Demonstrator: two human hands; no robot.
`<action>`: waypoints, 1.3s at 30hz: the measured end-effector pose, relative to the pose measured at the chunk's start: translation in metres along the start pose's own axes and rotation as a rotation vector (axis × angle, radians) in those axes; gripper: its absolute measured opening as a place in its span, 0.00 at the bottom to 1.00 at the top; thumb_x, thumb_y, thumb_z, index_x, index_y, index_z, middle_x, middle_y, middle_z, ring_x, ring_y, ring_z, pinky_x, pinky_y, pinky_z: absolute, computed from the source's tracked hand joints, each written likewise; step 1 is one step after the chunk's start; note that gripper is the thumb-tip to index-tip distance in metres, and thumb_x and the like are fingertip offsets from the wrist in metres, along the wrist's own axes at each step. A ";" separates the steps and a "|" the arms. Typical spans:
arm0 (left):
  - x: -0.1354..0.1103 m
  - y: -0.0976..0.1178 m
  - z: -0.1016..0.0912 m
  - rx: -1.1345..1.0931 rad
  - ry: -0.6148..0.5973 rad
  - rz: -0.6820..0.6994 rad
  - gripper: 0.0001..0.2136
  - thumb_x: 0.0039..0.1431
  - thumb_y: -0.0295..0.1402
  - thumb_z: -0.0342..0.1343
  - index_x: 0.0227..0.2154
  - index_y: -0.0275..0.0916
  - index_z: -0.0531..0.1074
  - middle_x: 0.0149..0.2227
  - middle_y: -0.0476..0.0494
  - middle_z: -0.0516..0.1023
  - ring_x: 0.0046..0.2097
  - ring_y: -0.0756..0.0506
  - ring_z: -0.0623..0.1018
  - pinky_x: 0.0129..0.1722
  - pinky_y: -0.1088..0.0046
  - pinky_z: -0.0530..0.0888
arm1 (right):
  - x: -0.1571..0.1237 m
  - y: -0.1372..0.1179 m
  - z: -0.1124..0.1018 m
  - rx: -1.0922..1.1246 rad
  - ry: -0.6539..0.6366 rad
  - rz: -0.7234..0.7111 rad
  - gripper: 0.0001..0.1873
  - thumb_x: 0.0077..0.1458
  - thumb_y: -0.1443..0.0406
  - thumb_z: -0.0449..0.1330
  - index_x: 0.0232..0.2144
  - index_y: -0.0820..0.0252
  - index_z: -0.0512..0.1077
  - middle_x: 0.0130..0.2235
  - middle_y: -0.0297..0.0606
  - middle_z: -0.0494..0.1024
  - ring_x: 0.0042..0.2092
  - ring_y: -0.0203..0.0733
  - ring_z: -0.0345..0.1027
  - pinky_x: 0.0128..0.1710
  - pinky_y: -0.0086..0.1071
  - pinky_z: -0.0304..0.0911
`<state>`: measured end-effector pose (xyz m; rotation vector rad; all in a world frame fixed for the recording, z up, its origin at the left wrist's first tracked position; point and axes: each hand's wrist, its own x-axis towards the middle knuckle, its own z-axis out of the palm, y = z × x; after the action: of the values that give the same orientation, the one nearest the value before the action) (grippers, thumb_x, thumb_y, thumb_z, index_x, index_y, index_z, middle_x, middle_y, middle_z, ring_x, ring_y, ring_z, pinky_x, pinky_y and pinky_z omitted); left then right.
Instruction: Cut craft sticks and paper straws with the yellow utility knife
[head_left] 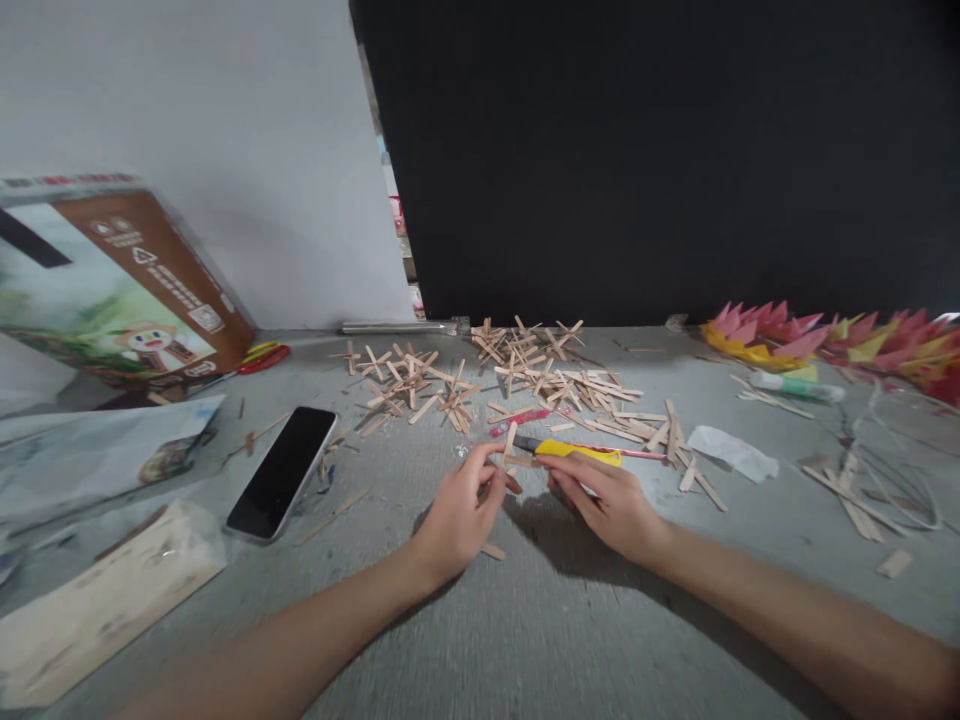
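My left hand [459,510] and my right hand [604,498] meet at the middle of the grey table [525,630]. Between their fingertips they pinch a small cross of two short wooden sticks [513,452], one stick upright and one lying across. Just behind the hands lies a yellow utility knife [571,450] beside a red pen [525,418]. Further back, many finished stick crosses [525,375] are piled in a loose heap.
A black phone [283,470] lies at the left. A printed box [120,285] leans at the far left, with paper sheets [90,455] and a wooden board [97,605] before it. Pink and yellow paper shapes [825,340], a glue tube [795,385] and thin strips [855,500] sit at the right.
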<state>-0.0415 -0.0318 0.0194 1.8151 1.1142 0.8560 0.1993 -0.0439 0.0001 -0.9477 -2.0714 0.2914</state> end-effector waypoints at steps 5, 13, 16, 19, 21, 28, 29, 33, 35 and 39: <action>-0.002 -0.007 0.002 0.111 0.016 0.052 0.16 0.74 0.39 0.47 0.59 0.40 0.65 0.41 0.44 0.85 0.40 0.44 0.83 0.47 0.62 0.77 | 0.001 -0.005 -0.001 -0.116 -0.008 -0.101 0.20 0.73 0.68 0.52 0.63 0.52 0.69 0.46 0.41 0.83 0.44 0.41 0.79 0.47 0.35 0.77; -0.009 -0.004 0.002 0.220 -0.065 0.133 0.17 0.74 0.35 0.47 0.61 0.40 0.67 0.54 0.36 0.80 0.50 0.42 0.82 0.55 0.60 0.76 | -0.002 -0.004 0.000 -0.212 -0.085 -0.157 0.22 0.73 0.68 0.51 0.65 0.54 0.67 0.46 0.43 0.82 0.46 0.45 0.79 0.48 0.40 0.78; -0.010 0.001 0.000 0.139 -0.115 0.172 0.18 0.74 0.36 0.45 0.63 0.38 0.65 0.56 0.33 0.79 0.52 0.42 0.82 0.56 0.60 0.75 | -0.001 -0.004 0.000 -0.145 -0.079 -0.111 0.21 0.73 0.67 0.50 0.65 0.52 0.67 0.48 0.42 0.82 0.47 0.44 0.79 0.49 0.40 0.78; -0.008 0.003 -0.002 0.047 -0.116 0.166 0.19 0.75 0.36 0.43 0.64 0.41 0.66 0.53 0.37 0.81 0.52 0.43 0.81 0.56 0.60 0.76 | 0.001 -0.006 -0.001 -0.070 -0.070 -0.079 0.22 0.73 0.68 0.50 0.65 0.51 0.66 0.50 0.42 0.82 0.48 0.43 0.79 0.49 0.38 0.77; -0.005 0.001 -0.002 0.023 -0.057 0.122 0.18 0.75 0.35 0.43 0.62 0.43 0.69 0.48 0.40 0.83 0.49 0.43 0.82 0.54 0.61 0.76 | 0.001 -0.006 -0.002 -0.031 -0.075 -0.058 0.21 0.74 0.67 0.50 0.65 0.50 0.67 0.49 0.41 0.82 0.47 0.42 0.79 0.49 0.37 0.76; 0.006 -0.018 0.000 0.310 0.256 0.065 0.18 0.60 0.22 0.53 0.51 0.40 0.73 0.48 0.39 0.79 0.53 0.40 0.77 0.57 0.56 0.71 | -0.001 0.003 0.002 0.035 0.031 0.104 0.17 0.74 0.65 0.51 0.59 0.51 0.72 0.41 0.36 0.81 0.34 0.37 0.76 0.40 0.31 0.73; 0.005 -0.019 0.001 0.389 0.240 0.087 0.19 0.57 0.21 0.55 0.51 0.40 0.73 0.50 0.40 0.79 0.55 0.38 0.75 0.58 0.55 0.70 | -0.001 0.004 0.003 0.042 0.038 0.121 0.17 0.74 0.65 0.51 0.58 0.50 0.73 0.41 0.36 0.81 0.33 0.36 0.75 0.39 0.31 0.72; 0.000 -0.013 0.003 0.546 0.188 0.099 0.10 0.59 0.27 0.60 0.42 0.42 0.77 0.50 0.41 0.77 0.56 0.37 0.73 0.57 0.54 0.68 | 0.001 0.002 0.002 0.055 0.036 0.134 0.17 0.74 0.64 0.51 0.58 0.50 0.73 0.41 0.36 0.81 0.32 0.36 0.73 0.38 0.32 0.72; -0.001 -0.009 0.004 0.550 0.173 0.109 0.04 0.61 0.28 0.59 0.37 0.42 0.77 0.49 0.42 0.78 0.54 0.38 0.73 0.56 0.56 0.69 | 0.001 0.002 0.002 0.059 0.034 0.137 0.16 0.74 0.64 0.51 0.58 0.51 0.73 0.41 0.37 0.81 0.32 0.36 0.73 0.38 0.32 0.72; -0.003 -0.006 0.004 0.538 0.141 0.163 0.02 0.62 0.30 0.59 0.36 0.41 0.77 0.48 0.41 0.79 0.54 0.37 0.73 0.54 0.56 0.69 | 0.001 0.003 0.003 0.056 0.048 0.163 0.16 0.74 0.63 0.51 0.57 0.51 0.73 0.41 0.38 0.82 0.32 0.37 0.74 0.39 0.33 0.72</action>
<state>-0.0411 -0.0341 0.0122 2.3398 1.3974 0.8407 0.1984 -0.0410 -0.0025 -1.0811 -1.9361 0.4054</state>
